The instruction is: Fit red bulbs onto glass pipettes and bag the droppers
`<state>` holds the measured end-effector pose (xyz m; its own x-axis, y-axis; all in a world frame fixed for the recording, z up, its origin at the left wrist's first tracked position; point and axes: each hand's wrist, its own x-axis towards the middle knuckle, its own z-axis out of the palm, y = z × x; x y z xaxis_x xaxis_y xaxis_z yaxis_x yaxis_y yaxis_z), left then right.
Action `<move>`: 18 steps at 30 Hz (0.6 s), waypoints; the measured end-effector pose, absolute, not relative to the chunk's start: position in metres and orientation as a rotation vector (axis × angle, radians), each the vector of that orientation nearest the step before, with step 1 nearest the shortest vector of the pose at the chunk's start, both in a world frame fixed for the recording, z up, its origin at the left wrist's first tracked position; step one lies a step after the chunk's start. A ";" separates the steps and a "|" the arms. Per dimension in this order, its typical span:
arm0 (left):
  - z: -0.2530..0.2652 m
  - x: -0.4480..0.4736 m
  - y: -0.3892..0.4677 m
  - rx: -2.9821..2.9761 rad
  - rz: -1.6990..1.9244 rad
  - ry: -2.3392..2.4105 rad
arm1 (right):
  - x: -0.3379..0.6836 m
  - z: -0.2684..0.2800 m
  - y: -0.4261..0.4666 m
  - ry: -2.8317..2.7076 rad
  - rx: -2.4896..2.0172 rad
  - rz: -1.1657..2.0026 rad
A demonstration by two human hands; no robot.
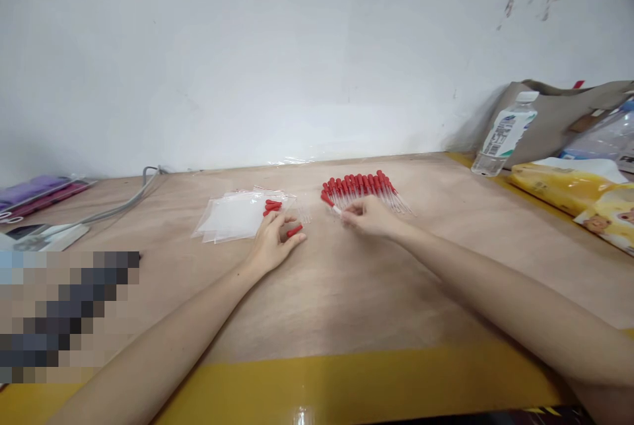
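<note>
My right hand [369,216] pinches a dropper with a red rubber bulb [327,199] at its upper left end; a pale stem runs into my fingertips. Just behind that hand, a row of red-bulbed droppers [361,183] lies side by side, their clear stems pointing toward me and to the right. My left hand [271,243] rests low over the table with thumb and fingers apart. Between them lies a loose red bulb [294,231]. Several more red bulbs [272,206] sit at its fingertips, on clear plastic bags [230,214]. Thin clear tubes [306,215] lie between my hands.
A plastic bottle [505,134] stands at the back right, beside a grey bag [549,121] and yellow packets [559,184]. On the left are a grey cable [123,204] and purple packages [39,194]. Yellow tape [307,379] lines the front table edge; a wall [297,68] rises behind.
</note>
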<state>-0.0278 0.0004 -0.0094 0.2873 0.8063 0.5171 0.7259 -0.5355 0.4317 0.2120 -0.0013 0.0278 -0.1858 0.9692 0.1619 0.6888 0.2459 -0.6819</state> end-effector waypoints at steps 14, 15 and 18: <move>-0.013 -0.030 0.012 2.274 0.966 1.595 | 0.174 0.011 0.076 -1.667 -2.008 0.186; -0.013 -0.030 0.012 2.278 0.974 1.593 | 0.174 0.011 0.076 -1.671 -2.013 0.181; -0.012 -0.029 0.011 2.283 0.986 1.594 | 0.172 0.011 0.073 -1.710 -1.996 0.114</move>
